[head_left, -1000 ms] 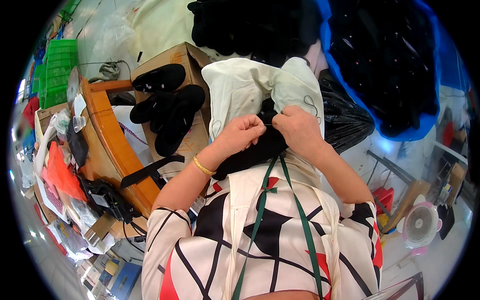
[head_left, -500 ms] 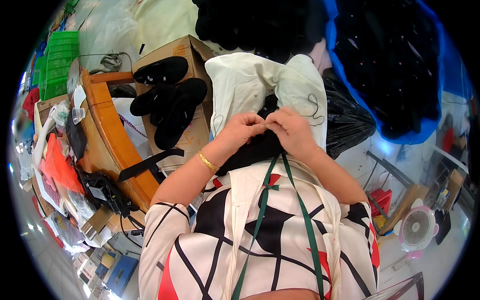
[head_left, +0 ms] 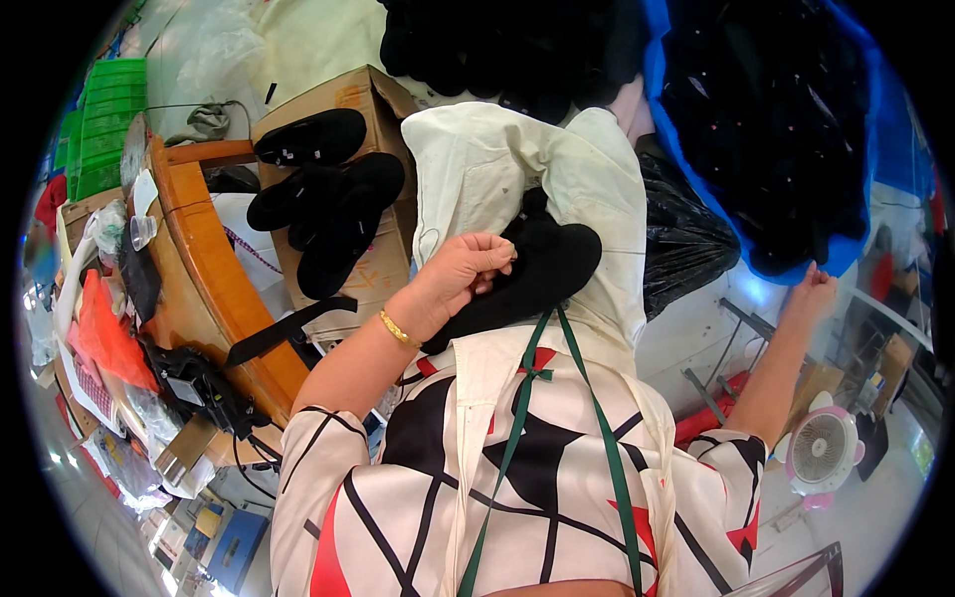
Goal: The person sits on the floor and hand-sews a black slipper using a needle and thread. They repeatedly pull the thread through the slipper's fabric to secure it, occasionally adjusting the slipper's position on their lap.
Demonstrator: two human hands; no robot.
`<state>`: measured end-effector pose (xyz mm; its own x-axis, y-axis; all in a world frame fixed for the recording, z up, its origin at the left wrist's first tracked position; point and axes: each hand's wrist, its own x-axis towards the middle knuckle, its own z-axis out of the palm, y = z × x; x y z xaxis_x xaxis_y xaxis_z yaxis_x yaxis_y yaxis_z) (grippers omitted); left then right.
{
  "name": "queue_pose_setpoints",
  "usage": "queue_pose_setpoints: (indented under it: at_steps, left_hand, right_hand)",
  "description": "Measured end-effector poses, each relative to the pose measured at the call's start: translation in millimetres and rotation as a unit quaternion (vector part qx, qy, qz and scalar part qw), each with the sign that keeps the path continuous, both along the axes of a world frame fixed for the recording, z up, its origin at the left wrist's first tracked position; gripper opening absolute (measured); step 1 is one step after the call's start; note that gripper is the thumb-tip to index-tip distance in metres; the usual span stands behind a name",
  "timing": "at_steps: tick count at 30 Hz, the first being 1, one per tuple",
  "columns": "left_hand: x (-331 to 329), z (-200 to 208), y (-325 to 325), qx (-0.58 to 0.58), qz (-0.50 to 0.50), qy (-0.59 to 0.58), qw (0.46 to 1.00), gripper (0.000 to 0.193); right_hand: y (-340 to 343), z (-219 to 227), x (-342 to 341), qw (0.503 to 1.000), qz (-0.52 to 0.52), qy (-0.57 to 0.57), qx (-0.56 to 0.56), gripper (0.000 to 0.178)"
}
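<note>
On my lap, across the cream apron [head_left: 453, 164], lies a black fabric shoe [head_left: 562, 261] with its rounded end to the right. Just above its left part, my left hand [head_left: 470, 267] pinches thumb and forefinger together on something tiny that I cannot make out. My right hand [head_left: 816, 287] is stretched far out to the right, fingertips pressed together beside the lower rim of a blue bag [head_left: 841, 261]. What it holds, if anything, is too small to see. More black shoes [head_left: 323, 137] rest on a cardboard box [head_left: 383, 239] to the left.
Left stands a wooden chair frame [head_left: 214, 259], with a cluttered table and green crates [head_left: 111, 129] beyond. Dark items fill the blue bag; a black plastic bag [head_left: 686, 234] lies next to my knee. A pink-and-white fan [head_left: 824, 448] stands low on the right.
My hands were together over the lap. The right hand has swung far out to the right, while the left has shifted slightly left. The dark thread on the apron's right side no longer shows.
</note>
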<state>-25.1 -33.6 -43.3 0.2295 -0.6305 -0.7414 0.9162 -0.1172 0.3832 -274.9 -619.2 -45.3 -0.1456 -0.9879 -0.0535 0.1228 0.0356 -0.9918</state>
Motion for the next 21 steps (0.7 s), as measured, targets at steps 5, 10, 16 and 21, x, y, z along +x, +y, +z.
queue_pose_setpoints:
  at_steps: [5, 10, 16, 21]
  left_hand:
    - [-3, -5, -8, -0.034, 0.014, 0.045, 0.998, 0.010]
    - [0, -9, -5, -0.021, 0.059, 0.024, 0.998, 0.009]
    - [-6, -12, -7, -0.060, 0.084, 0.081, 0.991, 0.009]
    - [4, 5, -16, -0.019, 0.026, 0.027, 0.999, 0.016]
  right_hand:
    - [33, -8, -4, 0.977, 0.033, 0.186, -0.102, 0.017]
    - [48, -33, -9, 0.935, 0.065, 0.327, -0.125, 0.017]
    - [40, -55, -43, 0.933, 0.056, 0.340, -0.102, 0.020]
    - [40, -55, -56, 0.936, 0.058, 0.334, -0.094, 0.021]
